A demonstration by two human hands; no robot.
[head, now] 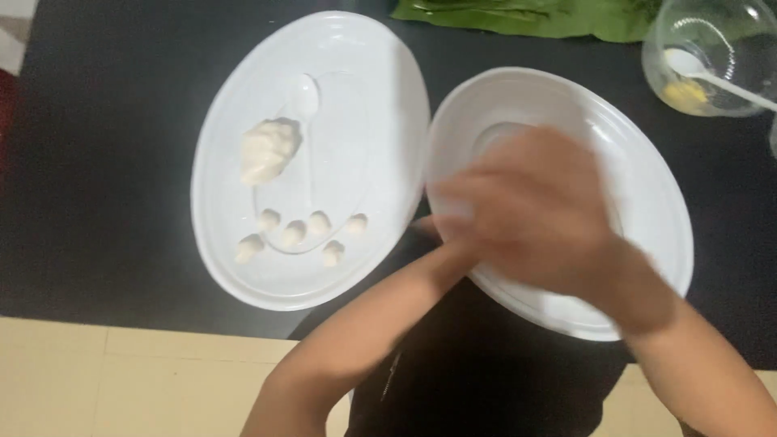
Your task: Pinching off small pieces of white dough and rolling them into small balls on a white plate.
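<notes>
1. Dough, if any lies between the palms, is hidden: both hands meet over the right white plate (647, 202), at about 4 o'clock in the head view, and are blurred.
2. The right hand (550, 218) lies on top, palm down, covering the left hand (449, 235), of which only a sliver shows at its 9 o'clock edge. Whether either grip is clenched, released or grasping something cannot be told through the blur.
3. The left white plate (227, 162) sits at 9 o'clock of the hands, its rim touching the right plate's rim. It carries a lump of white dough (265, 150) with a white plastic spoon (306, 97) just beside it at 1 o'clock.
4. Six small dough balls (295, 235) lie in a loose curve at 6 o'clock of the lump.
5. Both plates rest on a black desk (105, 162).
6. A clear glass bowl (712, 57) with something yellow and a spoon stands at 2 o'clock, and green leaves (526, 16) lie at 12 o'clock.
</notes>
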